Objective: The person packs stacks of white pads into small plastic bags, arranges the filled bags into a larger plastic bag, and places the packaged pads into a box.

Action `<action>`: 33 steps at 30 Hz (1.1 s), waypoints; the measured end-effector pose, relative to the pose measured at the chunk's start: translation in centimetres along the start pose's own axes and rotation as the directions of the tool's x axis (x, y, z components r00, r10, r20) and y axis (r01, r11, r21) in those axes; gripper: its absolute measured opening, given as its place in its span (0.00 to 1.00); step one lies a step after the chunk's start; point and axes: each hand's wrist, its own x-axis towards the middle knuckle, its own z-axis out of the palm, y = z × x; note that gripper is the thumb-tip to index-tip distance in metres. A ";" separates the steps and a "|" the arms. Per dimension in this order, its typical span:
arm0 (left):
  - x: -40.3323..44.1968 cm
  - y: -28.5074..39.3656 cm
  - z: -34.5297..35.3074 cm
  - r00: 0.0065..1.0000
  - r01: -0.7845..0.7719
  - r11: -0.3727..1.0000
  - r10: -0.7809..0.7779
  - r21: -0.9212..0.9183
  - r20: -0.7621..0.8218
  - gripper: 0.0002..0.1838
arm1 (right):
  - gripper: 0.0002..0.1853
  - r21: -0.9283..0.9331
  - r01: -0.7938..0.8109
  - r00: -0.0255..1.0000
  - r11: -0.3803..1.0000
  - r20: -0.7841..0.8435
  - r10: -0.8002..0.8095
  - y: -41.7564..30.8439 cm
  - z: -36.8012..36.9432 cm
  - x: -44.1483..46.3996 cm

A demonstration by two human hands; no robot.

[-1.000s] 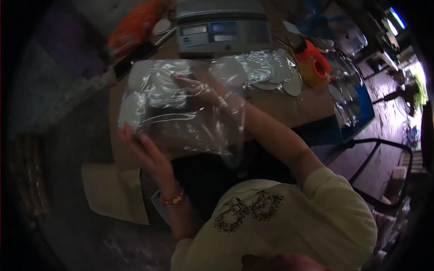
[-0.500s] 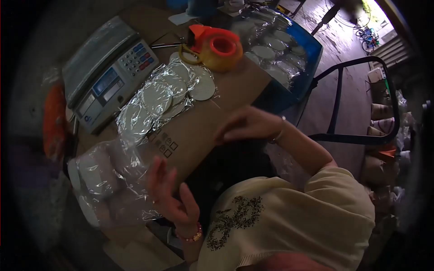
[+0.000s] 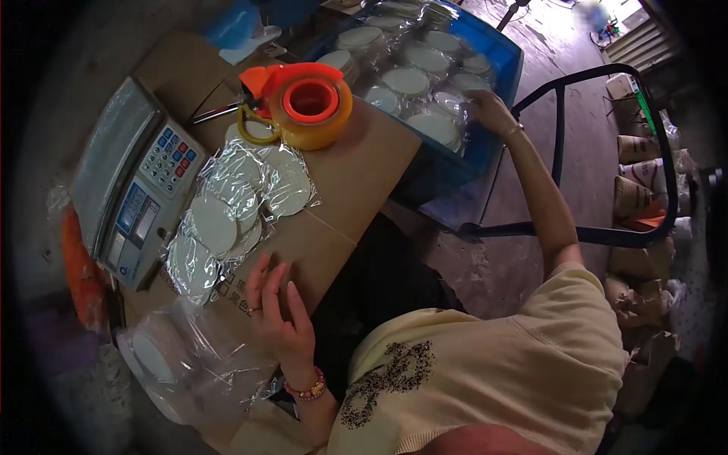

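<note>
My left hand is open, with fingers spread over the front edge of the cardboard, near its printed characters. It holds nothing. Several pale round discs in clear plastic wrap lie in a pile just beyond it. To its left is a large clear plastic bag with pale discs inside. My right hand reaches to the right side of a blue crate, at wrapped discs. Its fingertips are hard to make out, so a grip on any packet does not show.
A tape dispenser with an orange-red head stands on the cardboard beside yellow-handled scissors. At left is a digital scale. A dark metal frame stands right of the crate. Sacks line the far right.
My right hand has moved away from above the cardboard's edge, out to the crate. My left hand has stayed near the front edge, open. The camera view has shifted.
</note>
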 end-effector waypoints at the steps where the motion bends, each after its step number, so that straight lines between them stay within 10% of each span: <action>1: 0.0 0.0 0.1 1.000 -0.002 1.000 0.002 0.001 -0.004 0.13 | 0.32 -0.133 0.031 0.999 0.991 0.030 -0.028 1.0 0.9 1.9; 11: 0.3 0.9 0.4 0.999 0.030 0.998 -0.029 0.049 -0.013 0.12 | 0.46 -0.463 0.006 0.877 0.886 0.429 0.218 -4.4 1.3 5.6; 16: 0.3 0.7 0.3 0.998 -0.047 0.997 0.048 0.060 -0.026 0.12 | 0.25 -0.464 0.088 0.943 0.882 0.324 0.076 -4.9 1.4 3.9; 19: 0.2 0.3 0.3 0.999 -0.038 0.999 0.039 0.020 -0.028 0.12 | 0.16 -0.530 0.424 0.901 0.734 0.332 -0.281 1.9 0.9 5.9; 21: 0.1 0.3 0.3 0.999 -0.035 0.999 0.035 0.018 -0.034 0.12 | 0.19 -0.475 0.139 0.987 0.869 0.141 -0.080 -1.0 -3.6 4.7; 25: 0.4 0.7 0.2 0.997 -0.072 0.996 0.073 0.055 -0.030 0.13 | 0.22 -0.398 0.121 0.992 0.909 0.004 -0.130 -0.7 -7.0 4.1; 33: 0.3 0.7 0.4 0.998 -0.061 0.996 0.062 0.064 -0.021 0.13 | 0.22 -0.173 0.567 0.822 0.805 0.180 -0.540 -10.3 -0.1 -3.1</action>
